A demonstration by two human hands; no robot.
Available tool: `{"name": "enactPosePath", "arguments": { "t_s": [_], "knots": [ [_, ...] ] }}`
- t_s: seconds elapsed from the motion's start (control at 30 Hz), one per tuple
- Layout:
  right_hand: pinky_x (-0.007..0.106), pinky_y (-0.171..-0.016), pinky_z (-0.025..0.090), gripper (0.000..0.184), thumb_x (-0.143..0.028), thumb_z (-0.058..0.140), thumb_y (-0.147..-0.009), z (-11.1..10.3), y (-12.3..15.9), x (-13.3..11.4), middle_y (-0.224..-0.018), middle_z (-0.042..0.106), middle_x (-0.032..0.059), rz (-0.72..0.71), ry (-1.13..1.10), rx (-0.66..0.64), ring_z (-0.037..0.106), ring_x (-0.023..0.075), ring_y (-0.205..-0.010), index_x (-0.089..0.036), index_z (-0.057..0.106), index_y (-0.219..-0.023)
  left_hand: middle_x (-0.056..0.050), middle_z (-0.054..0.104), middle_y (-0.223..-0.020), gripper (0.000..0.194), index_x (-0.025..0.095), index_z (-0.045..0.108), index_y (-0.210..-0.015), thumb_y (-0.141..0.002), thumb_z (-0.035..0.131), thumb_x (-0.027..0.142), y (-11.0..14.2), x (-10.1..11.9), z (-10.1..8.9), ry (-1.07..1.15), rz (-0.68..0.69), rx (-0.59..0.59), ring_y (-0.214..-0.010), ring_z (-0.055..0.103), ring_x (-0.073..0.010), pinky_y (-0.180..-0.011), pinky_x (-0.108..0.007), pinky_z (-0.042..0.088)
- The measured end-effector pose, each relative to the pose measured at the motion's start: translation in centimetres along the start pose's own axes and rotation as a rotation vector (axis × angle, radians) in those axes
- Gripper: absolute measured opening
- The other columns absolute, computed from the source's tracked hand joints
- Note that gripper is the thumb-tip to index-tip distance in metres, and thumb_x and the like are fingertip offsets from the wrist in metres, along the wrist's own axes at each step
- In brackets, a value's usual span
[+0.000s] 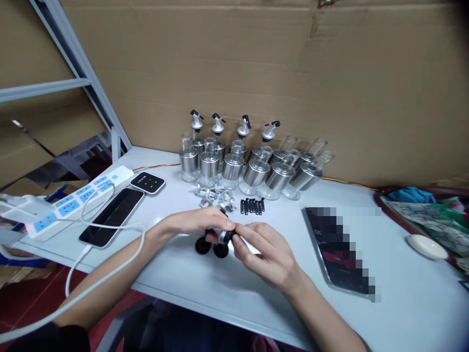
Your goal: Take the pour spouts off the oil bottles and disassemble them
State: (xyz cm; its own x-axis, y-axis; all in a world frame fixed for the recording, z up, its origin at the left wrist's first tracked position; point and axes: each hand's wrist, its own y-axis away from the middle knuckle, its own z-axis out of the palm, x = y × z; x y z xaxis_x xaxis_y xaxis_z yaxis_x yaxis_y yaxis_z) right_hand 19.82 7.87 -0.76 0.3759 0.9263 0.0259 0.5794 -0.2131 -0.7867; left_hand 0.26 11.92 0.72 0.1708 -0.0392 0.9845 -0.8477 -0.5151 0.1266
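Observation:
My left hand [198,224] and my right hand [264,253] meet over the white table [205,278], near its front edge. Together they pinch a small silver pourer spout with a black end [224,236]; both hands are closed on it. Two black round stoppers [211,247] lie on the table just under my fingers. Behind them lie several loose silver spouts [214,195] and a row of small black clips [252,206]. Farther back stand several glass bottles with steel sleeves [234,166]; a few at the rear carry fitted pourers, and the ones at the right lean sideways.
A phone [113,215] on a white cable, a small black device with green lights [147,182] and a white power strip [73,200] lie at left. A dark tablet [340,254] lies at right, beside a white mouse [427,246] and a tray of cloth [425,208]. Cardboard walls the back.

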Motion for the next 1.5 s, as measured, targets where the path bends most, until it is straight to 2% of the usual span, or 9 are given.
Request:
{"name": "enactPosePath", "arguments": {
  "t_s": [0.1,0.2,0.3,0.4,0.5,0.6,1.0,1.37,1.5],
  "knots": [
    [0.031,-0.07,0.05,0.022,-0.01,0.059,-0.08,0.0,0.3,0.5,-0.095,0.065,0.0088,0.297,-0.2,0.021,0.06,0.0167,-0.084,-0.019,0.054,-0.1,0.001,0.053,-0.067,0.029,0.014,0.055,-0.08,-0.083,0.052,0.042,-0.1,0.0,0.5,-0.254,0.13,0.262,-0.061,0.048,-0.0105,-0.056,-0.022,0.04],
    [0.027,-0.067,0.051,0.02,-0.026,0.059,-0.082,0.0,0.4,0.8,-0.085,0.063,0.0053,0.605,-0.356,0.049,0.06,0.0145,-0.076,-0.019,0.053,-0.1,-0.004,0.061,-0.089,0.031,0.015,0.055,-0.098,-0.08,0.062,0.038,-0.4,-0.1,1.2,-0.573,0.321,0.479,-0.079,0.055,-0.0141,-0.071,-0.026,0.044],
    [0.022,-0.059,0.049,0.02,-0.032,0.06,-0.082,0.3,0.5,0.8,-0.074,0.062,0.0015,0.773,-0.408,0.001,0.058,0.0116,-0.064,-0.018,0.055,-0.095,-0.007,0.063,-0.09,0.029,0.015,0.055,-0.104,-0.085,0.056,0.037,-0.7,-0.6,1.4,-0.864,0.458,0.558,-0.084,0.057,-0.0168,-0.075,-0.029,0.043],
    [0.021,-0.056,0.047,0.016,-0.032,0.059,-0.083,0.6,0.7,0.8,-0.07,0.06,0.0005,0.851,-0.455,-0.025,0.057,0.0106,-0.062,-0.017,0.057,-0.089,-0.008,0.065,-0.094,0.028,0.015,0.055,-0.103,-0.088,0.053,0.038,-0.6,-1.1,1.0,-1.066,0.497,0.573,-0.089,0.058,-0.0189,-0.079,-0.032,0.042],
    [0.021,-0.057,0.047,0.015,-0.03,0.057,-0.084,0.6,0.8,0.8,-0.072,0.061,0.0012,0.834,-0.451,-0.053,0.057,0.011,-0.064,-0.017,0.057,-0.09,-0.008,0.067,-0.095,0.026,0.015,0.055,-0.1,-0.088,0.053,0.037,-0.4,-0.9,0.6,-1.22,0.513,0.558,-0.093,0.059,-0.0196,-0.085,-0.035,0.039],
    [0.021,-0.058,0.047,0.011,-0.027,0.056,-0.085,0.3,0.5,0.7,-0.078,0.064,0.0027,0.745,-0.386,-0.057,0.058,0.0114,-0.067,-0.017,0.057,-0.092,-0.007,0.069,-0.09,0.028,0.015,0.056,-0.098,-0.088,0.051,0.04,-0.1,-0.3,0.4,-1.286,0.535,0.583,-0.091,0.06,-0.0194,-0.087,-0.037,0.036],
    [0.026,-0.07,0.051,0.012,-0.013,0.056,-0.085,0.2,0.1,0.9,-0.084,0.064,0.0045,0.476,-0.263,-0.039,0.062,0.0143,-0.079,-0.019,0.054,-0.095,-0.008,0.068,-0.09,0.034,0.013,0.058,-0.098,-0.087,0.052,0.045,0.0,-0.2,0.2,-1.16,0.493,0.548,-0.088,0.06,-0.0194,-0.089,-0.038,0.037],
    [0.029,-0.069,0.051,0.016,-0.006,0.051,-0.084,0.4,0.4,1.0,-0.091,0.062,0.0071,0.414,-0.289,-0.016,0.06,0.0154,-0.083,-0.02,0.056,-0.091,-0.006,0.063,-0.086,0.038,0.013,0.057,-0.094,-0.088,0.046,0.049,0.1,-0.2,0.4,-0.985,0.396,0.49,-0.083,0.055,-0.0179,-0.082,-0.034,0.039],
    [0.031,-0.078,0.049,0.022,-0.01,0.053,-0.082,0.3,0.7,0.9,-0.097,0.06,0.0063,0.533,-0.409,0.015,0.058,0.0164,-0.093,-0.021,0.05,-0.101,-0.007,0.061,-0.085,0.034,0.013,0.056,-0.094,-0.088,0.047,0.045,-0.1,-0.4,0.5,-1.009,0.437,0.517,-0.083,0.053,-0.0188,-0.077,-0.032,0.04]
  ]
}}
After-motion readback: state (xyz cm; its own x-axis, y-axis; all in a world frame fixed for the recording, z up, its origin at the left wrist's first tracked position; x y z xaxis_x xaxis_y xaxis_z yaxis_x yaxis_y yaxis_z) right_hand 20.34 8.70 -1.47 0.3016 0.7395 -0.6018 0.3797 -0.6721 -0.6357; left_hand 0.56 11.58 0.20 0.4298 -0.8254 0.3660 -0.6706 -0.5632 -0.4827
